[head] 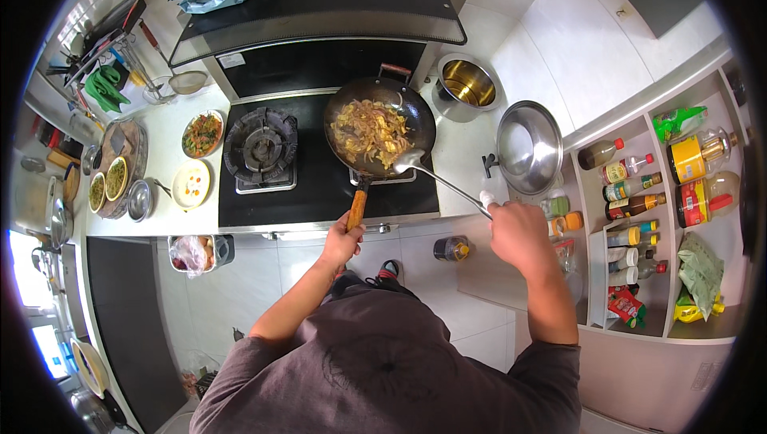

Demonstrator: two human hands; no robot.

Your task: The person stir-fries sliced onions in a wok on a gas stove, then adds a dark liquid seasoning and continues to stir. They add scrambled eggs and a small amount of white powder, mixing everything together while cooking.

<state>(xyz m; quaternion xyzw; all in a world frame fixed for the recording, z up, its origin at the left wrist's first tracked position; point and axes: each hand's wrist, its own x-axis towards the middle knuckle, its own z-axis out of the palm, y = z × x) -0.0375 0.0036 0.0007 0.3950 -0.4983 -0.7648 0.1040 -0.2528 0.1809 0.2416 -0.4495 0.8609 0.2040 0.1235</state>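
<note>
My left hand (344, 240) is closed around the wooden handle (358, 209) of a dark wok (422, 119), which sits over the right burner. Sliced onion with what looks like egg (368, 131) lies in the wok. In my right hand (520, 231) is the long handle of a metal ladle (409, 160); its bowl rests at the wok's lower right edge, by the food. The left burner (261, 140) of the black gas stove (269, 209) has nothing on it. Left of the stove stand an oval dish of cooked vegetables (202, 134) and a yellow-rimmed plate (191, 185).
Right of the wok stand a deep steel pot (466, 88) and a large steel bowl (530, 146). Shelves (656, 218) at the right hold several bottles. The range hood (317, 9) overhangs the stove. A capped bottle (450, 249) and a bin (224, 250) are below the counter.
</note>
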